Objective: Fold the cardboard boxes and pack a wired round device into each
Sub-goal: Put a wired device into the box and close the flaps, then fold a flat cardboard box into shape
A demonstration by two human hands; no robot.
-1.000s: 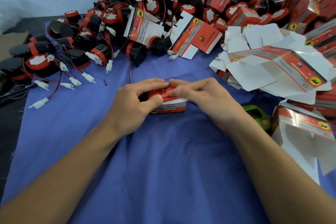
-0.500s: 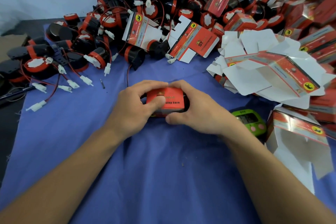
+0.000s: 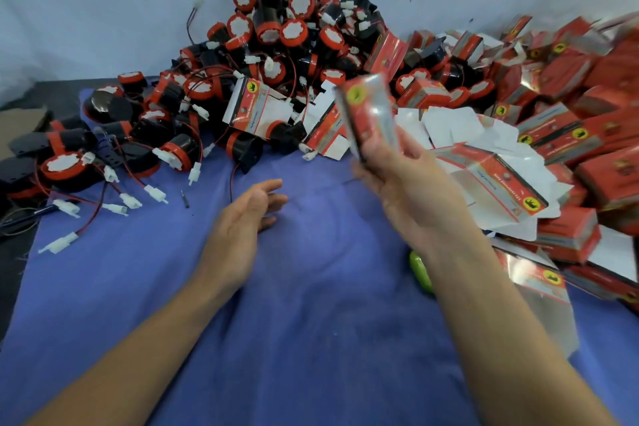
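Observation:
My right hand grips a closed red cardboard box, lifted above the blue cloth and blurred by motion. Over the cloth near the middle, my left hand hovers with relaxed fingers, holding nothing. A heap of black and red round wired devices with white connectors fills the far left and centre. Flat unfolded boxes lie in a pile to the right, under and beyond my right hand.
Closed red boxes are stacked at the far right. A green object lies partly hidden under my right forearm. Loose white plugs on red wires trail onto the cloth at the left. A grey wall stands behind.
Both hands held the closed box on the cloth before. Now my right hand has lifted it up and to the right, and my left hand has let go and stays near the cloth.

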